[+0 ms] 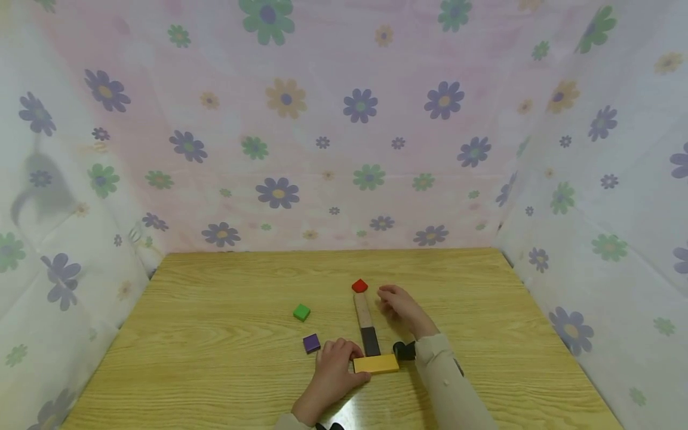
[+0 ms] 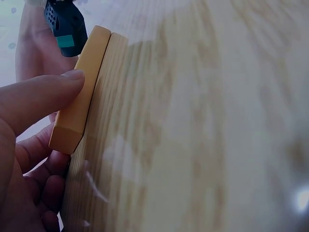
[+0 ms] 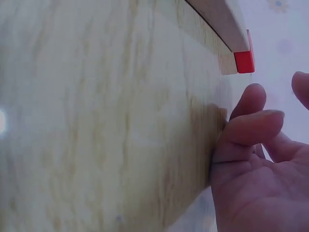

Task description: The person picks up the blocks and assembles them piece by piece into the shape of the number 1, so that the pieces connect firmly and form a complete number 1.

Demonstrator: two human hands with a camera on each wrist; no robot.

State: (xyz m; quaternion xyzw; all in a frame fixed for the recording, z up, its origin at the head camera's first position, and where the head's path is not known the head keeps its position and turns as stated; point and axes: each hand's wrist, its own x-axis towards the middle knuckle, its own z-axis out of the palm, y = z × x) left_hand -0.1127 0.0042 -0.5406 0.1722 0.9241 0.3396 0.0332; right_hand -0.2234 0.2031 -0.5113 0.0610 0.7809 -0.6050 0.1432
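Left hand (image 1: 334, 367): pinches the left end of the yellow rectangular block (image 1: 378, 364)
Yellow block: on the desk (image 1: 215, 334), by the near end of the black rectangular block (image 1: 370, 341)
Right hand (image 1: 403, 307): free, loosely bent, near the red pointed block (image 1: 359, 286)

I can read no words, numbers, brands or signs anywhere around my hands. The yellow block (image 1: 376, 364) in my left hand (image 1: 335, 367) shows plain faces, as do the red block (image 1: 359, 286) beside my right hand's (image 1: 404, 307) fingertips and the purple block (image 1: 311, 343) near my left fingers. The dark device (image 2: 64, 21) by my right wrist carries a teal patch (image 2: 65, 41) (label-like, but I can make out no lettering on it).
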